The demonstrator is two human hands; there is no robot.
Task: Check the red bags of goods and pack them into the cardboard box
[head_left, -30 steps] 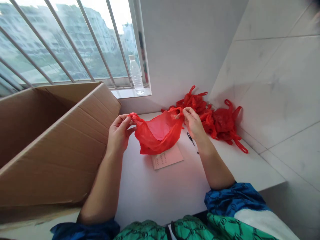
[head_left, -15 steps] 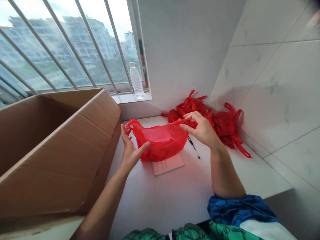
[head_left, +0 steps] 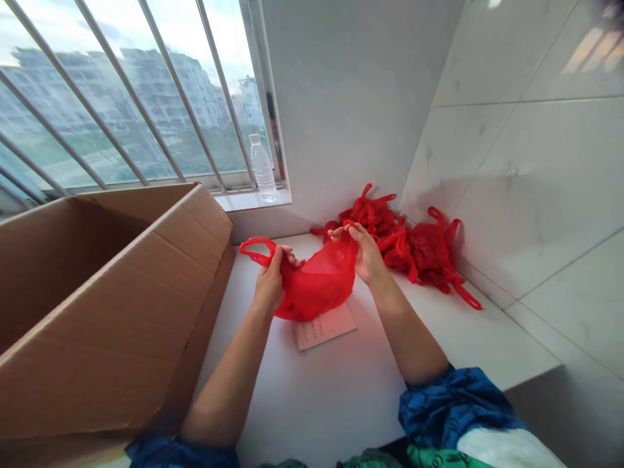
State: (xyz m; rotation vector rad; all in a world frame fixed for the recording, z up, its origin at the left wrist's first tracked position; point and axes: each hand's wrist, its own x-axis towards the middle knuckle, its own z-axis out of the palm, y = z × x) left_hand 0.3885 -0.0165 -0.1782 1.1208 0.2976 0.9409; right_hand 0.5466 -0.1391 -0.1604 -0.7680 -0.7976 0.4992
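A thin red plastic carrier bag [head_left: 316, 286] hangs crumpled between my hands, just above a sheet of paper with printed lines [head_left: 324, 328]. My left hand [head_left: 270, 283] is shut on the bag below its looped handle [head_left: 254, 250], which sticks out to the left. My right hand [head_left: 363, 250] pinches the bag's upper edge near the other handle. Behind the right hand lies a heap of several crumpled red bags [head_left: 429, 247], touching neither hand.
A large open cardboard box [head_left: 112, 292] stands to the left on the white counter [head_left: 312, 403]. A plastic water bottle [head_left: 262, 169] stands on the barred window's sill. Marble-like tiled walls [head_left: 536, 195] rise at the right, and the counter's front edge runs lower right.
My left hand has closed on the bag again after being open with fingers spread. The bag has bunched up narrower between my hands, and the view has tilted slightly.
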